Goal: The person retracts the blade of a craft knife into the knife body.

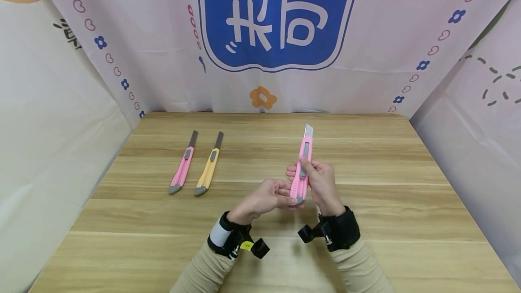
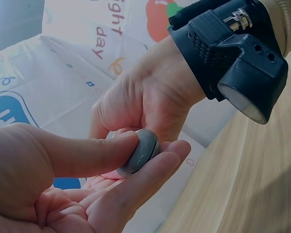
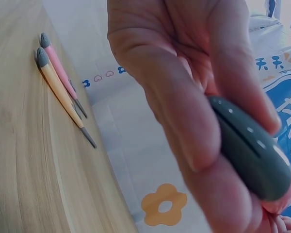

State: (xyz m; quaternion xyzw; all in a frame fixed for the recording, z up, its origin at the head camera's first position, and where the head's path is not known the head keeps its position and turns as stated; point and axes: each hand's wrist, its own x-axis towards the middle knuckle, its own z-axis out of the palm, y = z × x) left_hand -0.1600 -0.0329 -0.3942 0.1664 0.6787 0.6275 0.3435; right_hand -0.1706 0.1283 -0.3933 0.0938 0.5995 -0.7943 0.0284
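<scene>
A pink utility knife [image 1: 298, 189] is held above the table between both hands, its blade [image 1: 309, 129] out and pointing away from me. My left hand [image 1: 265, 196] pinches the grey end cap [image 2: 138, 155] between thumb and fingers. Around the middle of the handle, my right hand [image 1: 323, 186] grips the knife, with its thumb at the grey slider. To the left lie another pink utility knife [image 1: 184, 166] and a yellow utility knife [image 1: 208, 170], side by side with dark blades extended. The held blade is hidden in both wrist views.
The wooden table [image 1: 390, 220] carries the two lying knives on its left half. A printed cloth [image 1: 163, 58] hangs behind the table's far edge and along both sides. Each wrist wears a black strap with a camera.
</scene>
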